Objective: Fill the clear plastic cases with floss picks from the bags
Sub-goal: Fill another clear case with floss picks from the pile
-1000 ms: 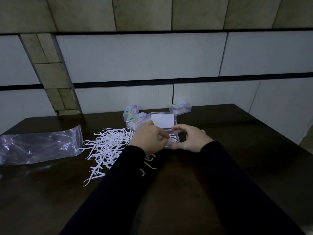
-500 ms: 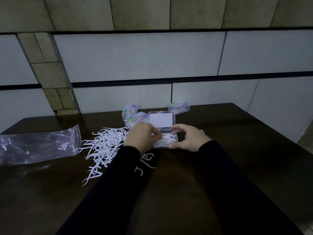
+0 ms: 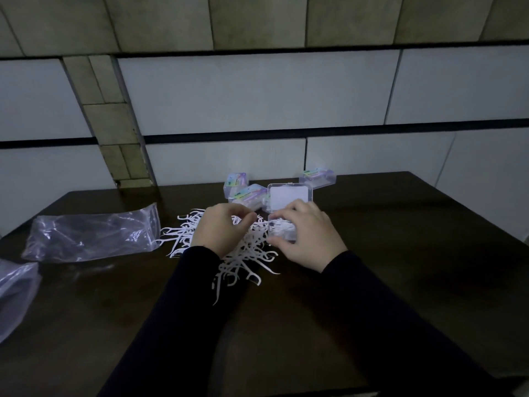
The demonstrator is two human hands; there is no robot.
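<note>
An open clear plastic case (image 3: pixel 289 197) stands on the dark table with its lid raised and white floss picks inside its base. My right hand (image 3: pixel 309 239) grips the base from the right side, thumb at its front edge. My left hand (image 3: pixel 219 230) hovers over the pile of loose white floss picks (image 3: pixel 246 253) just left of the case, fingers curled with thumb and forefinger pinched together; what they pinch is too small to tell. An empty clear bag (image 3: pixel 91 234) lies at the left.
Three closed cases with coloured labels sit behind: one (image 3: pixel 235 181), one (image 3: pixel 247 194), and one (image 3: pixel 317 177) at the back right. Another clear bag (image 3: pixel 14 293) lies at the left edge. A tiled wall rises behind the table (image 3: pixel 429 253).
My left hand has drawn back leftward from the case to above the floss pick pile. My right hand still holds the case base.
</note>
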